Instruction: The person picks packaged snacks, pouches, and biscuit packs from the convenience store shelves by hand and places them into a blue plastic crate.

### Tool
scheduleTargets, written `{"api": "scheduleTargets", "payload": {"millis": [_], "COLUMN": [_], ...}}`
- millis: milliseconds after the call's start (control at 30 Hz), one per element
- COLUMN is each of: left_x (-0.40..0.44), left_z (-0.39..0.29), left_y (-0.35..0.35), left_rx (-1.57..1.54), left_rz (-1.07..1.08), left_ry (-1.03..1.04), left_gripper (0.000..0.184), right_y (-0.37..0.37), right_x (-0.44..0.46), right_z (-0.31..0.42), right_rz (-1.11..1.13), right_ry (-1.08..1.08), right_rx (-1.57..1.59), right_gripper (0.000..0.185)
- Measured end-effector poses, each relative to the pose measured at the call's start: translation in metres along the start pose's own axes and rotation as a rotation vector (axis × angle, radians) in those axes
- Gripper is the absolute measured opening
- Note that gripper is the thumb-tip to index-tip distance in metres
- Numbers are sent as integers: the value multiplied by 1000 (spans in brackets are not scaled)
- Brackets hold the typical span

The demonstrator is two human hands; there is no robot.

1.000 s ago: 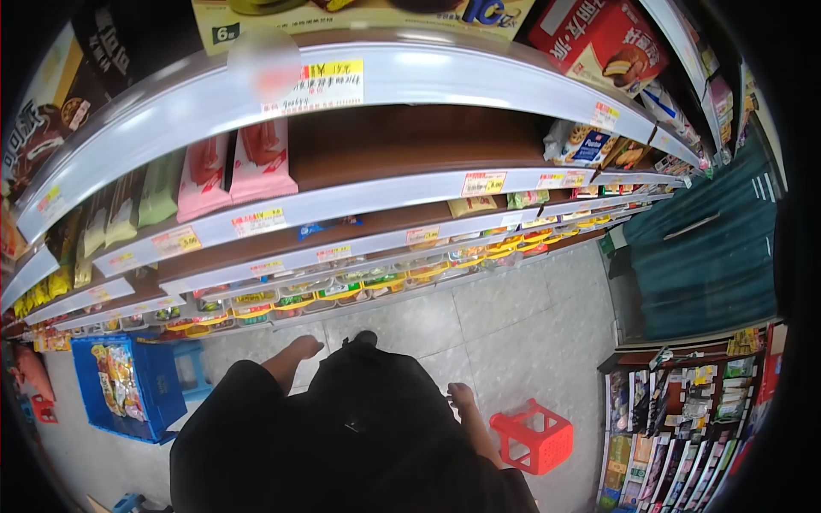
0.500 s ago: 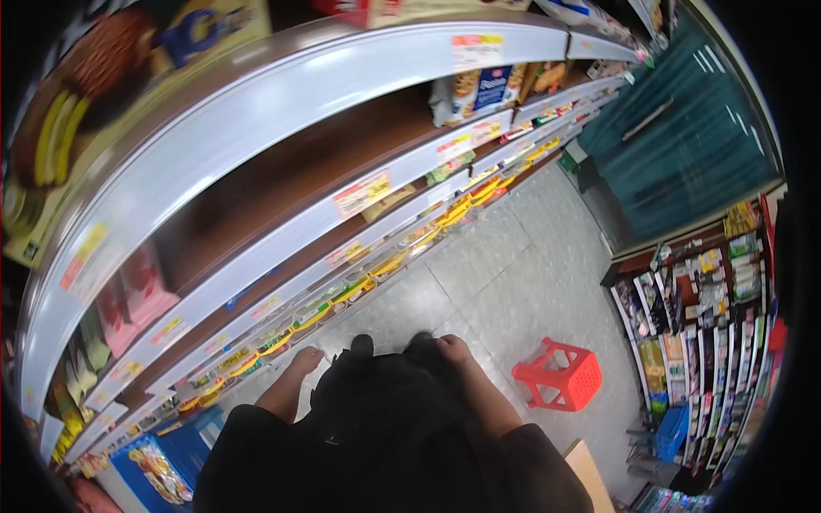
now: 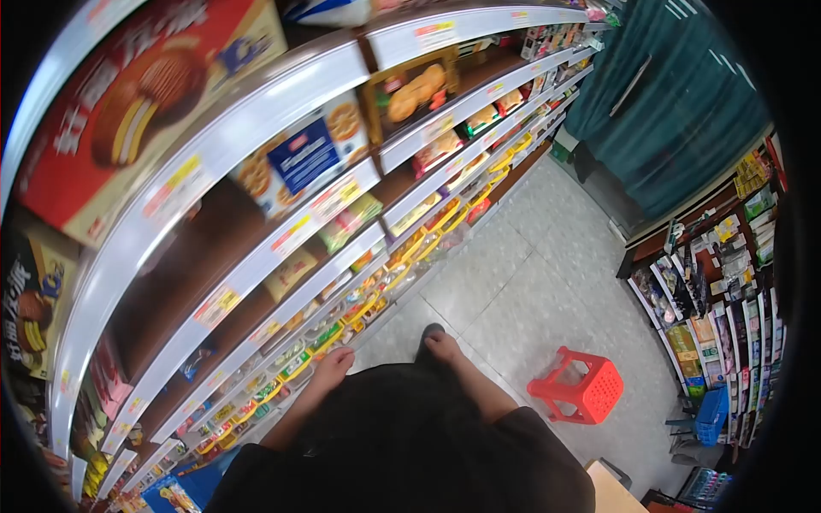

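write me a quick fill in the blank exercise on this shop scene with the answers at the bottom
1. The plastic stool on the floor is coloured ____.
2. The right hand is farther from the snack shelves than the ____ hand.
3. At the far end of those shelves hangs a dark teal ____.
4. The colour of the person's sleeves is ____.

Missing words: red; left; curtain; black
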State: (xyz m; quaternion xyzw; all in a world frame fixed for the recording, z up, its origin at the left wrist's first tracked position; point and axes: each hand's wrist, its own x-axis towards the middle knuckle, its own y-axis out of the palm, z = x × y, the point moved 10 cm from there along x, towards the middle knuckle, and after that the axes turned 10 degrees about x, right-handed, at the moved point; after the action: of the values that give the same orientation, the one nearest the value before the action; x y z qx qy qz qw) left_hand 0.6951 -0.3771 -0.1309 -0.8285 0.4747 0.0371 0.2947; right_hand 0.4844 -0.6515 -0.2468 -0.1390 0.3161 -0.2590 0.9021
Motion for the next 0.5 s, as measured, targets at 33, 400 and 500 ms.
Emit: {"api": "scheduleTargets", "payload": {"millis": [33,400,500], "left_x": [7,51,64], "left_z": [-43,-295,-292], "left_y": [-6,-193,-201], "left_rx": [10,-176,-59], "left_rz": [-4,-860,-919], "left_ry": [6,179,148], "left_gripper": [28,43,51], "right_y": [-22,-159,-154], "right_x": [8,-18,-2], "right_z": [34,420,444], "right_rz": [-104,110,220], "right_ry": [-168,-838,-829], "right_rx": [-1,654,596], "right_gripper": [41,62,78]}}
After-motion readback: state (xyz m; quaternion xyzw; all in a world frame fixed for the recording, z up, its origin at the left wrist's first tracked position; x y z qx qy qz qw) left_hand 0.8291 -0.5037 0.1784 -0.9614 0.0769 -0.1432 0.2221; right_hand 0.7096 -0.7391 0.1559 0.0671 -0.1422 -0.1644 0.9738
